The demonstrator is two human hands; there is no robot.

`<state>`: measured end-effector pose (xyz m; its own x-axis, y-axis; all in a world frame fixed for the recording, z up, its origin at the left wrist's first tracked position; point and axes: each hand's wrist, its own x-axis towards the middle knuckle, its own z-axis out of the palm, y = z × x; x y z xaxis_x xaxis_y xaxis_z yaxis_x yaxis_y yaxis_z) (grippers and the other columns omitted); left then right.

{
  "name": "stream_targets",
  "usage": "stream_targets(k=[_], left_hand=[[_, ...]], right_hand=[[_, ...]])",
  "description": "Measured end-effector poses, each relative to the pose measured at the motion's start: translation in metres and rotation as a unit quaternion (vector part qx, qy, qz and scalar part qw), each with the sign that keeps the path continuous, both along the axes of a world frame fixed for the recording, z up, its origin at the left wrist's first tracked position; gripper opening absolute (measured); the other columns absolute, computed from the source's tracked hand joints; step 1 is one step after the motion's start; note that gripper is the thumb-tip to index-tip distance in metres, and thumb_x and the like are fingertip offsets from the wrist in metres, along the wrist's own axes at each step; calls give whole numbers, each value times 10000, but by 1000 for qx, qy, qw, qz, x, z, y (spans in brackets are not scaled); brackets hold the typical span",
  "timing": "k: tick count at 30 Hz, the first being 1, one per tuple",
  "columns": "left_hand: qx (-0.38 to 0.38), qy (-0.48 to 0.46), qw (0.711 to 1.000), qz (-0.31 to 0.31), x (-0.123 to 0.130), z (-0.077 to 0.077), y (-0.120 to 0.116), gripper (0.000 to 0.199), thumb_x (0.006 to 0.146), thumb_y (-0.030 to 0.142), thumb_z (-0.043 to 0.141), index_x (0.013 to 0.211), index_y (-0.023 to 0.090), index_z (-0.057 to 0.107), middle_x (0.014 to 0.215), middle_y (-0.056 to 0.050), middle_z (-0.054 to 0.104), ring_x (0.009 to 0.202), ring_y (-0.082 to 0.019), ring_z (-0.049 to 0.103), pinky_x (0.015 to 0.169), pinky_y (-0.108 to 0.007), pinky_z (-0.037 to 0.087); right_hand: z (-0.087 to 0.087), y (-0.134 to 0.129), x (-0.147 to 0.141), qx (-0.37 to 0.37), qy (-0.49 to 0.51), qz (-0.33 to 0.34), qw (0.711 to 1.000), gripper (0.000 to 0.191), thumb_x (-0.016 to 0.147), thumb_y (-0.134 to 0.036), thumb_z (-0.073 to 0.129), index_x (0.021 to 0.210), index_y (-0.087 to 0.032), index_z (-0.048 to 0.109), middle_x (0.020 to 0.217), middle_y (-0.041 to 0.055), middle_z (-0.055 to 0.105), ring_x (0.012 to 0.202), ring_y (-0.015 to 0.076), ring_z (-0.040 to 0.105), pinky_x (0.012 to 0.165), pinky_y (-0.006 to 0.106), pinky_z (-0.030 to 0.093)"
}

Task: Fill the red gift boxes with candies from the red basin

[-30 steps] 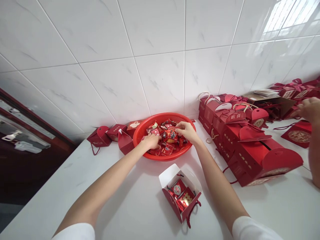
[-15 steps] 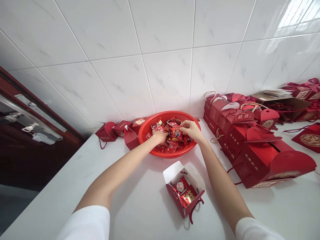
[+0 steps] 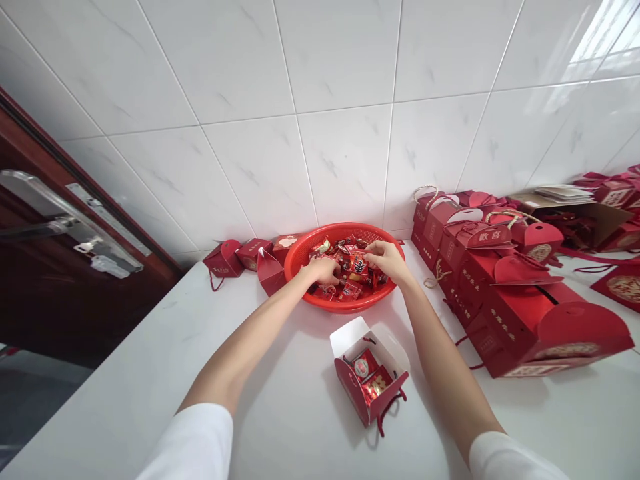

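A red plastic basket (image 3: 345, 308) full of red-wrapped candies (image 3: 350, 291) stands against the wall. My left hand (image 3: 324, 271) is in its left side, fingers curled down among the wrappers; the fingertips are hidden. From the right, my right hand (image 3: 386, 260) reaches over the rim, thumb and fingers closed at the edge of a red candy packet (image 3: 359, 265) with dark lettering. In front of the basket, between my forearms, sits an open small red gift box (image 3: 356, 393) with a white lining. Several red and gold wrapped sweets (image 3: 376, 384) lie inside it.
Several red gift boxes (image 3: 537, 327) with cord handles crowd the right side. Smaller red boxes (image 3: 224, 259) line the wall left of the basket. An open brown carton (image 3: 600, 220) stands at the back right. A dark door (image 3: 60, 280) with keys in its lock is at left.
The view has turned slightly left, so things sit further right. My left hand has shifted a little among the candies. My right hand stays by the same packet; the open box has not moved.
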<state>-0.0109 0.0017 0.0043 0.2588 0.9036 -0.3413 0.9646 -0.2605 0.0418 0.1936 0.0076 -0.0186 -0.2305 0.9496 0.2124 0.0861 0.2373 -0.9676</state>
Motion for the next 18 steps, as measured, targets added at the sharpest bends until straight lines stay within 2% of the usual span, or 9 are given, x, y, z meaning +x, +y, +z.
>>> stream_targets(k=[9, 14, 18], left_hand=[[10, -115, 993, 13, -14, 3, -4, 479, 732, 215, 664, 1210, 230, 683, 1177, -37, 724, 1076, -261, 662, 919, -293, 512], [30, -202, 978, 33, -24, -1, -12, 570, 746, 182, 638, 1312, 243, 622, 1378, -16, 639, 1259, -239, 587, 1058, -273, 452], [84, -288, 951, 73, -28, -3, -21, 720, 756, 182, 655, 1452, 280, 498, 1544, -12, 495, 1403, -254, 473, 1149, -327, 386]], right_hand=[[0, -2, 1, -19, 16, 5, 1000, 226, 602, -353, 718, 709, -198, 592, 580, -27, 588, 507, 113, 497, 528, 271, 441], [2, -4, 1, -11, 18, 2, 1000, 222, 610, -345, 727, 717, -197, 602, 582, -24, 597, 521, 124, 516, 537, 278, 462], [3, -6, 2, -7, 10, -1, 1000, 226, 623, -350, 722, 734, -193, 603, 616, -10, 612, 539, 136, 536, 556, 291, 471]])
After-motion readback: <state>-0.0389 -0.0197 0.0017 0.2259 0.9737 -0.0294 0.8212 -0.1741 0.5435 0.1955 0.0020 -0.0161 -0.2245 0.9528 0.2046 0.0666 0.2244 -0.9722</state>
